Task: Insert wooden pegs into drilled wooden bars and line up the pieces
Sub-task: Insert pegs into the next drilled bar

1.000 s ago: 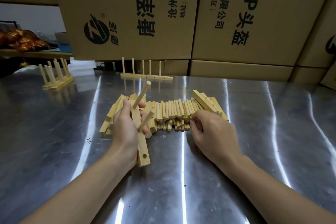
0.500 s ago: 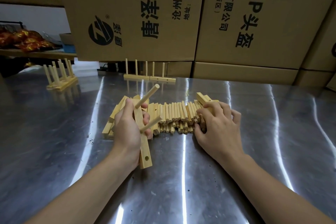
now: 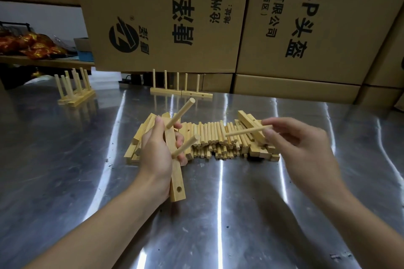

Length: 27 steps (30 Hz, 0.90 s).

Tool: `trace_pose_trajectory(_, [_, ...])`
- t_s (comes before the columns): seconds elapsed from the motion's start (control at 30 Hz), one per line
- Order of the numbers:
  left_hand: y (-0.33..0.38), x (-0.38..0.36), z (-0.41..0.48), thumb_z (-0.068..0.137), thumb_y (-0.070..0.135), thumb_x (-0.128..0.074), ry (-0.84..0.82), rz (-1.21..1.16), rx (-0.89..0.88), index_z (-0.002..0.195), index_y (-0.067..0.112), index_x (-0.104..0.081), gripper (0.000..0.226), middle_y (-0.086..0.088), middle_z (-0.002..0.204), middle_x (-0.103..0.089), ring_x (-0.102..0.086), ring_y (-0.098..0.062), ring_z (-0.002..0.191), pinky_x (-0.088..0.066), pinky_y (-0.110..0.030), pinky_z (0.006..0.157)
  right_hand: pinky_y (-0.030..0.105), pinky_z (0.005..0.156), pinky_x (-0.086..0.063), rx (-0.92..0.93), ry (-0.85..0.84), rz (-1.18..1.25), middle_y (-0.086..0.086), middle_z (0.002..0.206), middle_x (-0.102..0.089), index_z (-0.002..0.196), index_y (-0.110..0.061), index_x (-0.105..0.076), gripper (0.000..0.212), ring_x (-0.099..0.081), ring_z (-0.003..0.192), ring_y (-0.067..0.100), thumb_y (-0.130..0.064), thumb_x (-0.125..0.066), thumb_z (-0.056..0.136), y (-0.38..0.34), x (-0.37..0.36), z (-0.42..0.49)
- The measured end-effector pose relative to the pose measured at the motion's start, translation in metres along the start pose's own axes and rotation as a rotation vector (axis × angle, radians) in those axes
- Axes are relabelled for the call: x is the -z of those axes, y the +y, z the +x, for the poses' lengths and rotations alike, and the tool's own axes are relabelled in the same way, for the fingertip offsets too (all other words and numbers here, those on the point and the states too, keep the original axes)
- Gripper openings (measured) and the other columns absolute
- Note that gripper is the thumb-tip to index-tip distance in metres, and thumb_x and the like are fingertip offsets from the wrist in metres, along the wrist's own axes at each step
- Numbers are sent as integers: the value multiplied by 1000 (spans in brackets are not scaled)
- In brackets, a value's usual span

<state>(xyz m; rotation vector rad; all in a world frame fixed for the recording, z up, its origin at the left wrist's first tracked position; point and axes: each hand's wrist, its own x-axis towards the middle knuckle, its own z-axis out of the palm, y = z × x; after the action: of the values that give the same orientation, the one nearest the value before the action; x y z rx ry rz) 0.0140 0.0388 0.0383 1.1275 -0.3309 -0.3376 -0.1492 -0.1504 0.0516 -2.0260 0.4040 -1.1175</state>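
Note:
My left hand (image 3: 156, 155) grips a drilled wooden bar (image 3: 176, 179) held lengthwise above the metal table. Two pegs (image 3: 181, 116) stick out of the bar toward the upper right, and an empty hole shows near its close end. My right hand (image 3: 299, 148) pinches a loose wooden peg (image 3: 247, 132) by one end, lifted over the pile and pointing left toward the bar. Below lies the pile of loose pegs (image 3: 209, 140), with loose bars (image 3: 249, 122) stacked at both its ends.
Finished bars with upright pegs stand at the back middle (image 3: 181, 90) and back left (image 3: 74, 94) of the steel table (image 3: 240, 214). Large cardboard boxes (image 3: 218, 17) wall off the far edge. A shelf with orange packets (image 3: 28, 46) is at the left.
My right hand has lifted off the pile with one peg pinched in its fingers and moved up and right. The left hand keeps the bar nearly still.

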Motion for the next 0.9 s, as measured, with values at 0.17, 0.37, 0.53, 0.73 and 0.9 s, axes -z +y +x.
trace_pose_trajectory(0.17, [2, 0, -2, 115, 45, -33, -42, -17, 47, 95, 15, -62, 47, 0, 64, -47, -42, -13, 47, -38, -25, 45, 15, 71, -53, -87, -185, 331, -1, 103, -81, 112, -28, -80, 20, -75, 94, 11, -19, -68, 98, -4, -15, -20])
trace_pose_trajectory(0.37, [8, -1, -5, 115, 41, -34, -91, -144, 113, 91, 15, -59, 43, 0, 61, -45, -39, -12, 47, -32, -24, 45, 15, 78, -55, -77, -219, 452, 7, 100, -80, 106, -20, -81, 22, -77, 94, 16, -22, -81, 83, -9, -21, -26])
trace_pose_trajectory(0.53, [6, -1, -7, 114, 43, -34, -140, -172, 154, 89, 15, -61, 46, 0, 59, -45, -39, -11, 46, -31, -23, 43, 22, 85, -57, -96, -236, 520, 8, 111, -79, 91, -26, -75, 10, -74, 110, 19, -30, -82, 86, -15, -23, -28])
trace_pose_trajectory(0.73, [3, 0, -7, 112, 47, -40, -139, -170, 193, 92, 15, -64, 44, 0, 64, -48, -43, -11, 48, -37, -24, 42, 22, 66, -53, 23, -427, 359, -5, 77, -64, 118, -34, -73, 20, -62, 69, 13, -36, -60, 103, -23, -30, -37])
trace_pose_trajectory(0.9, [3, 0, -9, 112, 50, -37, -129, -153, 198, 98, 15, -64, 46, 2, 63, -49, -43, -11, 50, -36, -24, 45, 29, 55, -42, 139, -639, -113, -6, 72, -57, 121, -45, -58, 16, -48, 60, 8, -47, -54, 105, -21, -35, -54])
